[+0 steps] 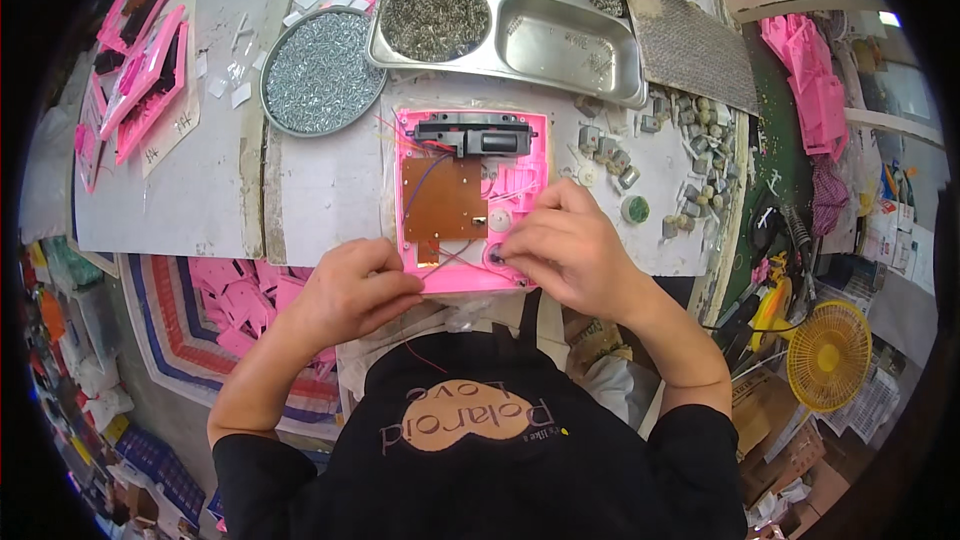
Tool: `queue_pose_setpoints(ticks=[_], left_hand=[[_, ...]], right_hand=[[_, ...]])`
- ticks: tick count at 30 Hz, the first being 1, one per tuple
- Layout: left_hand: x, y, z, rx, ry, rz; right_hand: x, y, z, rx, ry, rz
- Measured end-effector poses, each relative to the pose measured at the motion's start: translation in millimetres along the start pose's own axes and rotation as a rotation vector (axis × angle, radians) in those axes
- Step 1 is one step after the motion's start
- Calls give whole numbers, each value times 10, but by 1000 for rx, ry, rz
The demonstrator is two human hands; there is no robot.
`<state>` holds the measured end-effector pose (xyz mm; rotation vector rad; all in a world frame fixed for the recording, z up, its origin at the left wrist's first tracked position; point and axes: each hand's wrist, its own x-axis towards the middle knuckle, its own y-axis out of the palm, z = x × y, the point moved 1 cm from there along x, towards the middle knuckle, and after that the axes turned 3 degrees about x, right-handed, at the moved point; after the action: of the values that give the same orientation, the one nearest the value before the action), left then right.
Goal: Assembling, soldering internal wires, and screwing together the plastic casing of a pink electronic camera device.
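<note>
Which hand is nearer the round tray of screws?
Left. The left hand lies below the round tray, at the pink panel's lower-left corner; the right hand sits farther right.

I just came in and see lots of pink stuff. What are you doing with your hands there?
A person sits at a workbench with an open pink plastic casing lying flat in front of them. Inside it are a brown circuit board, a black part and thin red wires. The right hand presses its fingertips at a small round part near the casing's lower edge. The left hand pinches the wires beside it. Behind are a round dish of screws and a metal tray of small metal parts.
</note>
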<state>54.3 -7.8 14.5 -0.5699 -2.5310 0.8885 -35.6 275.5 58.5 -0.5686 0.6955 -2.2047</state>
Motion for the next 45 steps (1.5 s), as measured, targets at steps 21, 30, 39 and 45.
queue_pose_setpoints(ticks=[21, 30, 39, 45], left_hand=[[41, -109, -108, 146, 10, 108], [772, -544, -315, 111, -61, 563], [2855, 57, 527, 552, -76, 98], [3070, 261, 602, 746, -154, 247]], right_hand=[[-259, -611, -461, -332, 75, -293], [16, -793, -989, -633, 606, -239], [-169, -1011, -828, -698, 561, -204], [-559, -1105, -717, -239, 537, -541]])
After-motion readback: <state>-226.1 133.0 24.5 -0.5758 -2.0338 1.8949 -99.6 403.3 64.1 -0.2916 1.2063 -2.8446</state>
